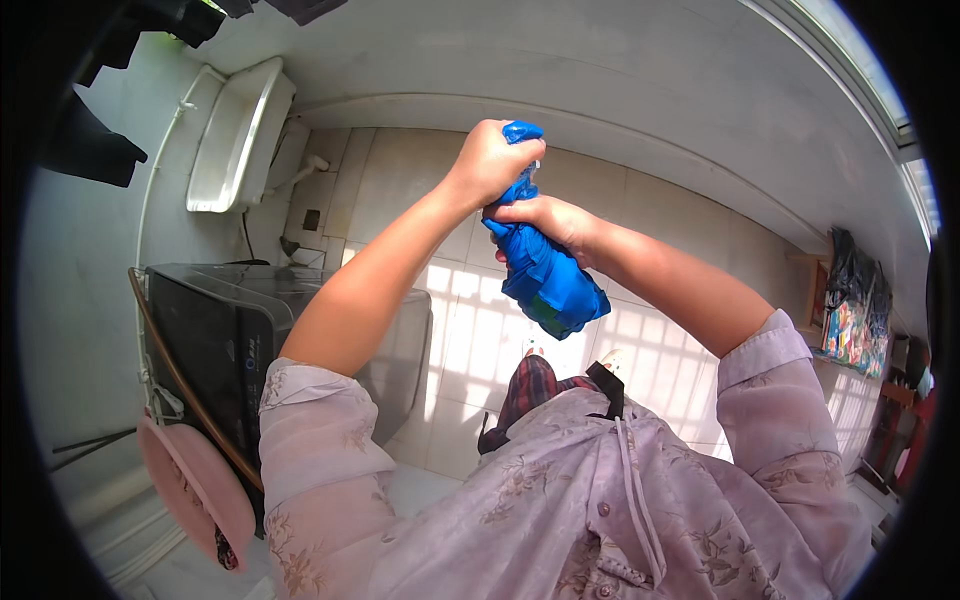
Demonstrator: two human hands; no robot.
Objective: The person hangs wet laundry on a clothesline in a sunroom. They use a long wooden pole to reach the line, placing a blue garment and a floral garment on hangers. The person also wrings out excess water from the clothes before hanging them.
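Both hands grip a bundle of bright blue fabric (551, 277), held up in front of me above the floor. My left hand (495, 161) is closed around its narrow, twisted top end. Just below, my right hand (551, 221) wraps the bundle where it widens. The lower part hangs free in thick folds, with a dark green patch near its bottom end. Some fingers of the right hand are hidden behind the cloth. A shiny, wet-looking or clear bit shows at the twisted part between the hands.
A dark washing machine (225, 322) stands at my left, with a pink basin (199, 495) beside it. Beyond it a white sink (240, 139) hangs on the wall. Bags (855, 315) hang at the right. Sunlight falls on the tiled floor (465, 337) around my feet.
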